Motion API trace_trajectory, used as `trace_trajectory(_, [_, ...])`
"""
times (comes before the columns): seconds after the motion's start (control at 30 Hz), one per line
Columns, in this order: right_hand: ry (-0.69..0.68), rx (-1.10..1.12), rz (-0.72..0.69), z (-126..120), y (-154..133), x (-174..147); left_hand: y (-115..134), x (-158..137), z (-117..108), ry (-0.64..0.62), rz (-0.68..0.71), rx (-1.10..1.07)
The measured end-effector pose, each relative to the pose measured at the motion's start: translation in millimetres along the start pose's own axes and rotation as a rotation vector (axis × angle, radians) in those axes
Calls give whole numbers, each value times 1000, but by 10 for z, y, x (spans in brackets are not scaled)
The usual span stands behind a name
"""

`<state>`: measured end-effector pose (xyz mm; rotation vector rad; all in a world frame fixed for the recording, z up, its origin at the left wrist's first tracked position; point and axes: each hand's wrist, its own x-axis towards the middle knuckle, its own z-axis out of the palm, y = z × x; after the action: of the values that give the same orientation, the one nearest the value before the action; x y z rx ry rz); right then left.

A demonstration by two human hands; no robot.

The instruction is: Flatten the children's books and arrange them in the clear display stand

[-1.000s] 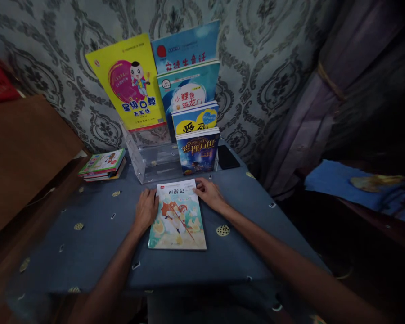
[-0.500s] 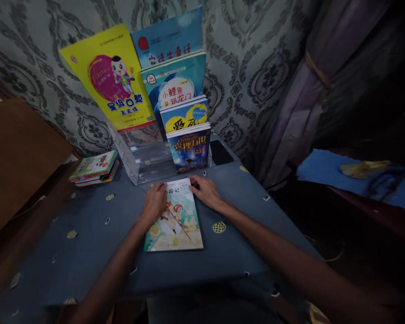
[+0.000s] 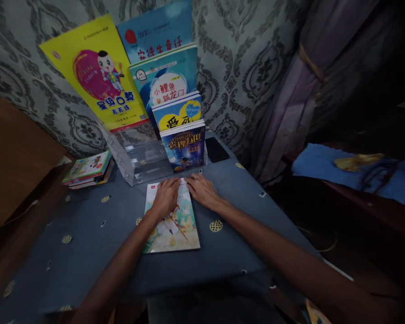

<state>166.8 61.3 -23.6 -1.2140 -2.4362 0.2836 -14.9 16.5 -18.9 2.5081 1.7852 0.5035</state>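
Observation:
A paperback book [image 3: 178, 231] with a pale green illustrated cover lies flat on the table in front of me. My left hand [image 3: 167, 195] rests palm down across its upper middle, fingers stretched toward the top edge and hiding most of the title. At the top right corner, my right hand [image 3: 202, 189] lies with its fingers extended over the cover's edge, close to the left fingertips. Neither hand grips the book. Just beyond it stands a clear acrylic book stand [image 3: 119, 155], with a dark blue book [image 3: 184, 150] in its front tier at the right.
Behind in the stand are a yellow workbook [image 3: 99, 76], a teal book [image 3: 168, 72] and a blue-and-yellow book [image 3: 178, 112]. A small pile of books [image 3: 87, 168] sits left, a black phone [image 3: 217, 149] right. Patterned cloth covers the table [image 3: 77, 265]; a curtain [image 3: 290, 90] hangs behind.
My left hand has slid right across the cover, uncovering the book's top left corner. The right hand has flattened, its fingers now reaching over the corner. The view has shifted slightly.

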Motion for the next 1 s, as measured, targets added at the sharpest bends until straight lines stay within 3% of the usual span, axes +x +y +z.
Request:
trace_trajectory(0.23, [87, 150, -93, 53, 81, 25, -37, 0, 62, -38, 60, -60])
trace_trajectory(0.37, [65, 201, -158, 57, 93, 32, -53, -3, 84, -59, 55, -45])
trace_trajectory(0.6, [52, 239, -8, 85, 136, 69, -72, 9, 94, -67, 66, -45])
trace_trajectory(1.0, [12, 205, 50, 6, 116, 42, -5, -155, -49, -163, 120, -57])
